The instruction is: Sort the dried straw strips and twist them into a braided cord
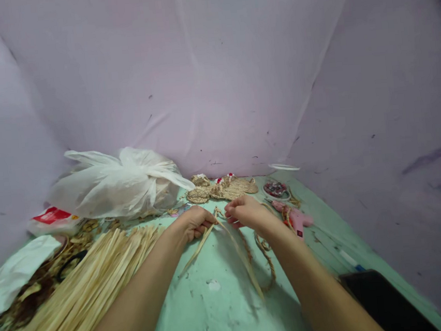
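Observation:
My left hand (199, 223) is closed in a pinch on pale straw strands (202, 248) above the table. One loose end slants down to the left, and another long strand (241, 254) hangs down to the right. A small loop shows between my hands. Just to the right, my right hand (246, 213) has loosely bent, slightly parted fingers close to that loop, with no strand visible in them; its thumb is hidden. A brown twisted rope (270, 265) lies in a curve below and beside my right wrist, partly covered by the forearm.
Flat straw strips (84, 293) lie in a pile at the left. Behind are a white plastic bag (124, 182) and woven straw pieces (226, 188). A bowl of small items (276, 189), a pink glue gun (296, 219) and a black flat object (385, 300) sit at the right.

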A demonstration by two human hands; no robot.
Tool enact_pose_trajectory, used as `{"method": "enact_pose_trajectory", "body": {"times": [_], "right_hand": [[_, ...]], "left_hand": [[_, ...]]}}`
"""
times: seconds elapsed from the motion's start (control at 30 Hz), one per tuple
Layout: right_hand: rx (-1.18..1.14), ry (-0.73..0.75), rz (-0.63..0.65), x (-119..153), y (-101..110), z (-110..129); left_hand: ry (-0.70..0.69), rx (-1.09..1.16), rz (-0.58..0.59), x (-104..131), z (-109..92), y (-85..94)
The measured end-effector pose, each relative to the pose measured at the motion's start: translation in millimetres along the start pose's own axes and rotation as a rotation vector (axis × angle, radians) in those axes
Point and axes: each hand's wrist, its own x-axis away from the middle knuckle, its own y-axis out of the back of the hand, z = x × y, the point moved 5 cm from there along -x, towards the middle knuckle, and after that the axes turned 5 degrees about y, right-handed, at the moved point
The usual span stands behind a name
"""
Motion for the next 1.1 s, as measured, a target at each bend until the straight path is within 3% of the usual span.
{"method": "enact_pose_trajectory", "body": {"times": [0.13,0.33,0.63,0.83,0.97,1.1], "right_hand": [[-0.158,-0.092,0.149,-4,-34,-10],[-0.174,-0.109,0.078,-8,-38,-21],[-0.162,-0.074,-0.03,-11,-38,-35],[-0.257,-0.086,-0.073,-9,-38,-34],[-0.318,-0.103,-0.067,-9,-38,-35],[-0.326,-0.1,-0.025,-11,-38,-37]], "left_hand": [[-0.016,-0.04,-0.001,0,-1,-2.0],[-0.051,-0.176,-0.07,3,-2,-1.0],[-0.096,-0.502,-0.364,24,-17,2.6],[-0.236,-0.704,-0.618,45,-27,-18.1],[-0.357,-0.709,-0.594,53,-27,-36.7],[-0.256,-0.726,-0.497,51,-32,-20.2]]}}
